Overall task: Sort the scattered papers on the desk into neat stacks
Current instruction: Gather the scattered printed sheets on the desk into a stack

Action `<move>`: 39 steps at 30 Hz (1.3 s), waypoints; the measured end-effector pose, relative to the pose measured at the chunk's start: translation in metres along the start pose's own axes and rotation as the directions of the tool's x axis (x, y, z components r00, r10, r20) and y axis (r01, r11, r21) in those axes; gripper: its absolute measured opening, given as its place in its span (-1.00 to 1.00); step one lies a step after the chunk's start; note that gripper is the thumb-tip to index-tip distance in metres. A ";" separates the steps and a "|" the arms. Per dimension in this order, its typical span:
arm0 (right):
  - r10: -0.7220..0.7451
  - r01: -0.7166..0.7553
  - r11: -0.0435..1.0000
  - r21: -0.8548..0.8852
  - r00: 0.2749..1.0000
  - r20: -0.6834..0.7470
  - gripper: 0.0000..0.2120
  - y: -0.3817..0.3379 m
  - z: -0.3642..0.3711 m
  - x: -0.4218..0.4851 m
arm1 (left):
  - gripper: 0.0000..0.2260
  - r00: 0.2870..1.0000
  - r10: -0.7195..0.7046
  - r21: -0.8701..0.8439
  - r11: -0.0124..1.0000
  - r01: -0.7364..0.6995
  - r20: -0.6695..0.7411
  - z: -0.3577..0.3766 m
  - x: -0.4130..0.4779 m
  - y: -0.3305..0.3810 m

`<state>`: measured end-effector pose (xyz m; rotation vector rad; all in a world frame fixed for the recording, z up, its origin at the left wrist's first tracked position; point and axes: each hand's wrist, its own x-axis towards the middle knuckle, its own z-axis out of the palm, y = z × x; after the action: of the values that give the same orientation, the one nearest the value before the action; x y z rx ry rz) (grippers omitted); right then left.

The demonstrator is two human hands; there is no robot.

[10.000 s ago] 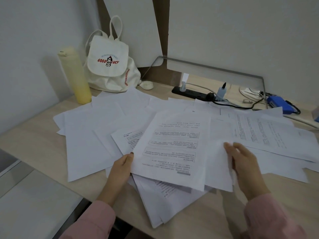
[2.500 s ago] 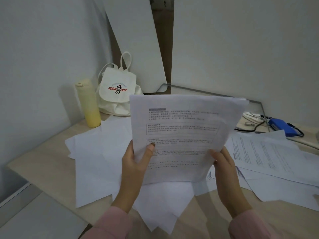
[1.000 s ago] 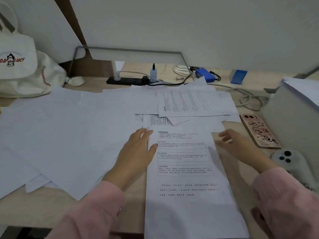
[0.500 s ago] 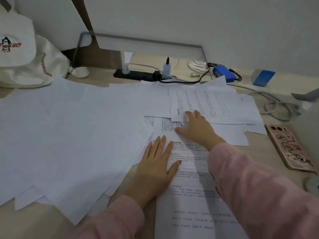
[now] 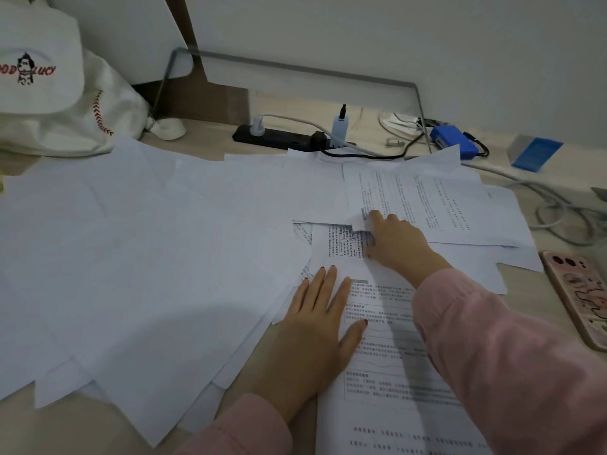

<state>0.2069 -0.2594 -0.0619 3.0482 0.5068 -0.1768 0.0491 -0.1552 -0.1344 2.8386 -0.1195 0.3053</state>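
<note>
Bag (image 5: 49, 103) far left, pwr strip (image 5: 279, 141) at back, phone (image 5: 578, 297) right.

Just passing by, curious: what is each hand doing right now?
Left hand: open, flat on the near page.
Right hand: pinching a corner of the far page.

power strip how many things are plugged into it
3 on the power strip: a white plug at its left end, a black plug farther right, a pale blue adapter beside it. Papers may hide more.

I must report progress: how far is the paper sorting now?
Done: one printed pile started near the front, left hand resting on it. In hand: right hand pinches a corner of the far printed sheet. Left: loose white sheets spread across the desk.
</note>
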 end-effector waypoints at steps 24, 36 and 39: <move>0.044 -0.001 0.997 0.071 0.792 -0.608 -0.60 0.032 -0.083 -0.042 | -0.38 0.997 -0.032 -0.054 0.998 0.036 0.073 -0.008 0.002 0.001; 0.207 0.105 0.913 0.393 0.714 -0.669 -0.63 0.014 -0.123 -0.106 | -0.53 0.927 -0.259 -0.904 0.262 0.337 0.271 -0.099 0.024 0.006; 0.134 0.144 0.930 0.338 0.723 -0.677 -0.60 -0.005 -0.118 -0.118 | -0.51 0.946 -0.221 -0.964 0.071 0.258 0.237 -0.140 0.033 0.005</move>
<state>0.1066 -0.2844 0.0696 3.3935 0.5505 1.0452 0.0527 -0.1214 0.0057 1.3751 0.1272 0.0287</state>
